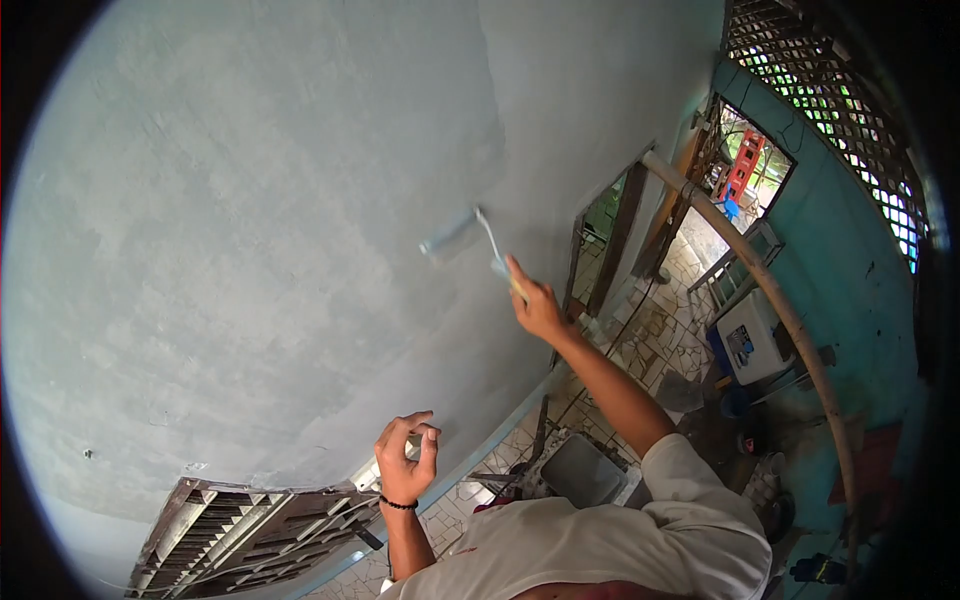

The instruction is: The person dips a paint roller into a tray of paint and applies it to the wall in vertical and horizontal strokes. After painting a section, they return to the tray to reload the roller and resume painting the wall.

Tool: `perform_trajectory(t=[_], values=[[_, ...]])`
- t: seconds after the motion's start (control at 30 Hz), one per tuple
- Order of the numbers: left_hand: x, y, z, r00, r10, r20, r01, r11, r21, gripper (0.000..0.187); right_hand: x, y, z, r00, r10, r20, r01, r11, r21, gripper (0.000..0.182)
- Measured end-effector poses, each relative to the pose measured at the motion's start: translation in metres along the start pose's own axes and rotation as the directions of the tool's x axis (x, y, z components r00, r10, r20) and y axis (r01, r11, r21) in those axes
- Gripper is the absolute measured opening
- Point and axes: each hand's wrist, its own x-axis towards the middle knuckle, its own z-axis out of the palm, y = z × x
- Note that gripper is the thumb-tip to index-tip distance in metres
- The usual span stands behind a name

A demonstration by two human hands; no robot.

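Observation:
My right hand (540, 310) is wrapped round the handle of a paint roller (450, 232), arm stretched out toward the wall. The roller's pale blue-grey sleeve lies against the grey wall (250, 200), and its thin metal frame runs down to the handle, mostly covered by my fingers. Lower in the view, my left hand (405, 460) is raised near the wall with fingers loosely bent and the thumb apart from them. It appears to hold nothing. A dark beaded bracelet (398, 503) circles that wrist. Darker, damp-looking patches of paint surround the roller.
A slatted wooden window (250, 535) is at lower left. On the right are a doorway (605, 240), a long curved pole (770, 285) and a white cooler-like box (752, 340). A grey tray-like container (582, 470) stands on the tiled floor below.

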Motion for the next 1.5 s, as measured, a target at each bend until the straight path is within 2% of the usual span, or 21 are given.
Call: perform_trajectory(t=[0.07,0.17,0.37,0.47,0.57,0.73,0.87,0.9,1.0,1.13,1.23,1.33,1.5], values=[[-0.001,0.000,0.000,1.000,-0.002,0.006,0.002,1.000,-0.001,0.019,-0.046,0.033,0.003,0.996,0.022,0.081,-0.020,1.000,-0.023,0.078],[0.008,0.001,0.001,0.999,0.032,0.021,-0.032,0.999,0.010,0.018,-0.051,0.037,-0.007,0.993,-0.004,0.122,0.010,0.998,-0.056,0.079],[0.014,0.003,0.012,0.994,0.104,0.037,-0.104,0.995,-0.013,0.019,0.050,-0.023,-0.043,0.994,0.014,0.108,-0.006,0.997,-0.072,0.080],[0.012,0.005,0.016,0.994,0.098,0.041,-0.097,0.995,-0.026,0.020,0.098,-0.072,-0.059,0.996,-0.084,0.043,0.087,0.992,-0.086,0.079],[0.011,0.007,0.014,0.996,0.079,0.046,-0.079,0.997,-0.014,0.020,0.095,-0.068,-0.043,0.984,-0.173,-0.039,0.172,0.985,-0.022,0.078],[0.006,0.002,0.004,0.998,0.050,0.032,-0.051,0.999,0.017,0.020,0.001,-0.009,0.005,0.999,-0.047,-0.010,0.046,0.997,-0.064,0.076],[0.004,0.005,-0.004,0.999,0.046,0.012,-0.047,0.998,0.042,0.020,-0.089,0.044,0.021,0.993,0.052,0.108,-0.037,0.989,-0.143,0.076],[0.004,0.005,-0.004,0.999,0.045,0.006,-0.045,0.998,0.037,0.019,-0.095,0.040,0.021,0.987,0.077,0.138,-0.053,0.984,-0.168,0.075],[0.003,0.008,-0.006,0.999,0.039,-0.005,-0.039,0.999,0.033,0.019,-0.078,0.038,0.018,0.996,0.033,0.084,-0.025,0.996,-0.089,0.074],[0.003,0.005,0.001,0.999,0.041,0.009,-0.041,0.999,0.015,0.019,0.015,-0.027,-0.013,1.000,-0.024,-0.007,0.023,0.992,-0.124,0.072],[0.004,0.007,0.006,0.999,0.039,0.026,-0.039,0.999,0.000,0.018,0.050,-0.051,-0.027,0.994,-0.093,-0.051,0.084,0.985,-0.150,0.073],[0.004,0.007,0.008,0.998,0.040,0.039,-0.040,0.999,0.003,0.019,0.025,-0.035,-0.017,1.000,-0.002,0.011,0.004,0.982,-0.187,0.074],[0.001,0.003,0.003,1.000,0.027,0.010,-0.027,0.999,0.020,0.023,-0.067,0.033,0.019,0.992,0.095,0.087,-0.071,0.967,-0.247,0.080]])
